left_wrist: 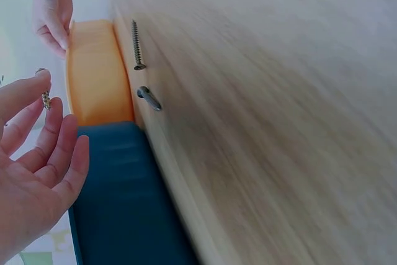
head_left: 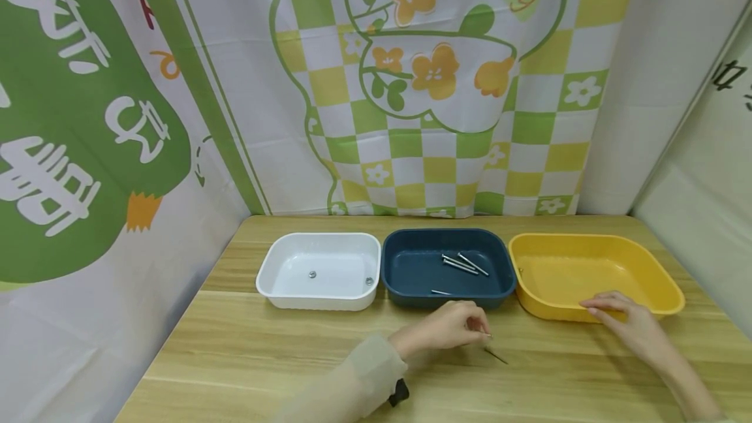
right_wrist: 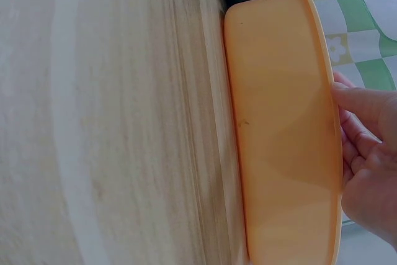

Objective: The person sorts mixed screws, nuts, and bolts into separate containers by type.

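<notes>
My left hand (head_left: 449,328) is in front of the dark blue tray (head_left: 405,292), above the table. Between its thumb and index finger it pinches a small brass-coloured screw (left_wrist: 46,100). The other fingers are loosely bent. Below it on the wood lie a long dark screw (left_wrist: 136,44) and a shorter dark metal piece (left_wrist: 149,98). My right hand (head_left: 631,325) is at the front rim of the yellow tray (head_left: 564,312). Its thumb (right_wrist: 360,97) lies on the rim, and the other fingers are bent on the far side, partly hidden by the tray.
Left of the blue tray stands a white tray (head_left: 320,303) with two small metal nuts (head_left: 312,274). Several silver bolts (head_left: 461,266) lie in the blue tray. A tiny brass piece (head_left: 520,270) is at the yellow tray's left side. A patterned curtain (head_left: 405,181) hangs behind the table.
</notes>
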`<state>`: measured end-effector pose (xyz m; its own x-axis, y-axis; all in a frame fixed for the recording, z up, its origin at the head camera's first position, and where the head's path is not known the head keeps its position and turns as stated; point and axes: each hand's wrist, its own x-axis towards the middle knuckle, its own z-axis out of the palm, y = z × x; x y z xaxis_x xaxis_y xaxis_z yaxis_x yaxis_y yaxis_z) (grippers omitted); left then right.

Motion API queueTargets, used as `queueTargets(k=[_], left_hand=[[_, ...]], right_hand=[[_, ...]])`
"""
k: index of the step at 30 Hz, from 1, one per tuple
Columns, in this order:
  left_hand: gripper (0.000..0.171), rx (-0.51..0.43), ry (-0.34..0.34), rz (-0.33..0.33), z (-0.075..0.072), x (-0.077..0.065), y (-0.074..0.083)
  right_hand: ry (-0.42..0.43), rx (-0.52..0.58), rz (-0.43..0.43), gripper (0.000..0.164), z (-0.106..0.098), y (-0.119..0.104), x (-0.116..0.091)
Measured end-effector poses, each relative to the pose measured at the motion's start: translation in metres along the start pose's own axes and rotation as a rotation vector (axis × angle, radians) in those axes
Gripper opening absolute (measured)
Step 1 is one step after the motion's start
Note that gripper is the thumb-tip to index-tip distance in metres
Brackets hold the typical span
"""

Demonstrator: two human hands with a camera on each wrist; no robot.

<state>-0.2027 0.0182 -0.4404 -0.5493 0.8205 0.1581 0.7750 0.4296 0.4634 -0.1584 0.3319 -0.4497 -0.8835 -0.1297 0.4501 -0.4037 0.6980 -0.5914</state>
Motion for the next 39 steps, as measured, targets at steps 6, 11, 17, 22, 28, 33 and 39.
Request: queueTargets(k=[6,11,17,22,28,33,39], left_hand=[[0.006,-0.026,0.051,0.016,-0.001,0.004,0.004],[0.007,-0.046,0.080,0.020,0.000,0.008,0.007],[0.007,-0.063,0.096,0.013,0.001,0.014,0.011],[0.009,-0.069,0.124,0.009,0.004,0.019,0.014],[0.009,-0.048,0.174,0.016,0.007,0.026,0.018],[0.009,-0.055,0.181,-0.003,0.010,0.031,0.020],[0.009,-0.071,0.195,-0.015,0.012,0.037,0.023]], right_hand=[[-0.002,0.000,0.003,0.010,0.000,-0.001,0.000],[-0.002,0.002,0.002,0.010,0.000,-0.001,0.000],[-0.004,0.004,0.006,0.011,-0.001,-0.001,-0.001],[-0.009,0.001,0.009,0.011,-0.001,-0.001,0.000],[0.001,-0.003,0.006,0.010,0.000,0.000,-0.001],[0.000,0.000,0.011,0.011,0.000,0.000,-0.001],[-0.004,-0.005,0.013,0.011,0.000,0.000,-0.001]])
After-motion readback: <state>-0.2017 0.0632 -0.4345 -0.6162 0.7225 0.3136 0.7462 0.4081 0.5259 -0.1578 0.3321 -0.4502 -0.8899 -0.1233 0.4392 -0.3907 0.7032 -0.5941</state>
